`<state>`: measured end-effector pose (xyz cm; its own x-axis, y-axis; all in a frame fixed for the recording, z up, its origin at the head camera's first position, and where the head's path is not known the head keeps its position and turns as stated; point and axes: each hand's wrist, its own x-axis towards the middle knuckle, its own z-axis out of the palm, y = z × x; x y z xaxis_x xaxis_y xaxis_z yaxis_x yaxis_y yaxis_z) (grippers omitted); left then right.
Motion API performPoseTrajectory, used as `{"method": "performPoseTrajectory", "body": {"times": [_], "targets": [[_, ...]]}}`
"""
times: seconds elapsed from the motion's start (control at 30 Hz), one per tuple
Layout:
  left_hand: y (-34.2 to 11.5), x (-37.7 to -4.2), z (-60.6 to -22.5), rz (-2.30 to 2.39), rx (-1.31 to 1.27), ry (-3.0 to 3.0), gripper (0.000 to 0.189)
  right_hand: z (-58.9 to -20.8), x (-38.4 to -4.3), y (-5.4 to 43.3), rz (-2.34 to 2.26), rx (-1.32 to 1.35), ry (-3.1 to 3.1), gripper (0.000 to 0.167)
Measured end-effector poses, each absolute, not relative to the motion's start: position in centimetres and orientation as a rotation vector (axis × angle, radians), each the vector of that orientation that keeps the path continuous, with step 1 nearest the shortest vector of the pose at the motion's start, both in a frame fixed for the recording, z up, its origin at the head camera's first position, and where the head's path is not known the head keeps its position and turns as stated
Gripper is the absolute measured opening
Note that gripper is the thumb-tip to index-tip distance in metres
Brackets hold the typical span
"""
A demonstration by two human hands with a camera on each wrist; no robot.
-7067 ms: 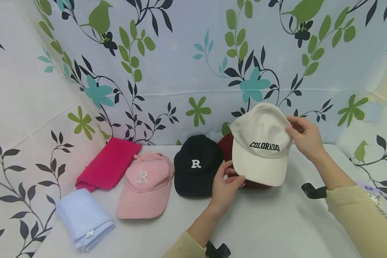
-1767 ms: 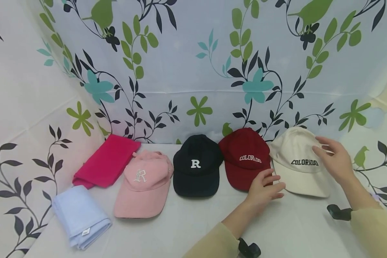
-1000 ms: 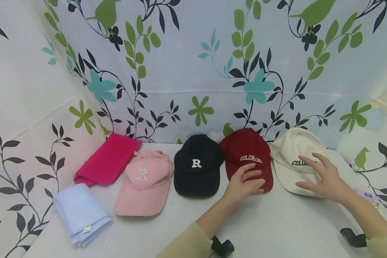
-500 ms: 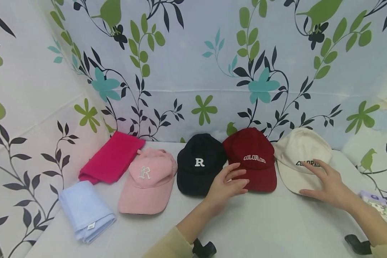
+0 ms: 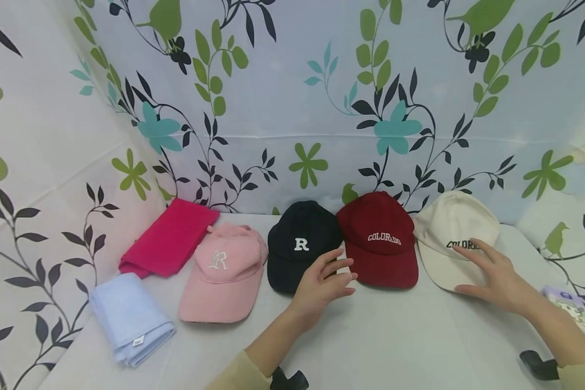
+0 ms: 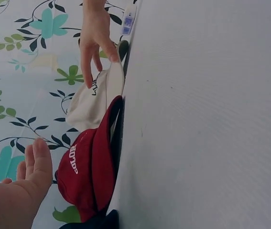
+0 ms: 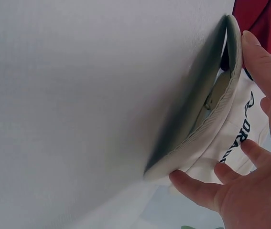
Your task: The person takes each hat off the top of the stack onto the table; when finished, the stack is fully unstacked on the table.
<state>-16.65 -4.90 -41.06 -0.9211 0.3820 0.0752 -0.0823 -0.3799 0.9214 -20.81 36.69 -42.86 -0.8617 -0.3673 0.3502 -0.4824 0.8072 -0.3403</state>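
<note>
Several baseball caps stand in a row against the patterned backdrop: pink (image 5: 226, 295) with a white R, black (image 5: 299, 219), dark red (image 5: 380, 216) and cream (image 5: 455, 216), the last two lettered COLORADO. My right hand (image 5: 499, 281) is spread before the cream cap, partly covering its lettering. The right wrist view has its thumb and a fingertip right at the edge of the cream brim (image 7: 211, 129), whose underside faces the table. In front of the black cap's right side, my left hand (image 5: 317, 290) holds nothing, fingers loosely extended; the left wrist view places it beside the dark red cap (image 6: 85, 171).
At the left lie a folded crimson cloth (image 5: 168, 238) and a folded light blue cloth (image 5: 129, 319) with a white tag. A small purple-and-white packet (image 5: 565, 306) sits at the right edge, behind my right forearm. The white tabletop (image 5: 385, 346) extends in front of the caps.
The cream cap, earlier held up by both hands before the dark red cap, now stands to its right, released. My left hand has moved left to the black cap; my right hand shifted onto the cream cap's front.
</note>
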Motion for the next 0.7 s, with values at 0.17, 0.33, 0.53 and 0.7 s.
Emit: {"method": "performPoseTrajectory", "body": {"times": [0.17,0.33,0.53,0.7], "targets": [[-5.8,-16.4,-41.2,2.370,0.403,1.558,0.059,-42.9,-20.9,36.9,0.635,0.666,-2.725,0.094],[-6.6,-16.2,-41.5,2.368,0.394,1.568,0.062,-42.8,-21.0,37.0,0.641,0.662,-2.744,0.093],[-7.4,-15.9,-41.7,2.387,0.397,1.570,0.063,-42.6,-21.1,37.0,0.657,0.671,-2.766,0.090],[-8.3,-15.5,-41.9,2.399,0.366,1.583,0.064,-42.8,-21.1,37.1,0.663,0.691,-2.748,0.091]]}}
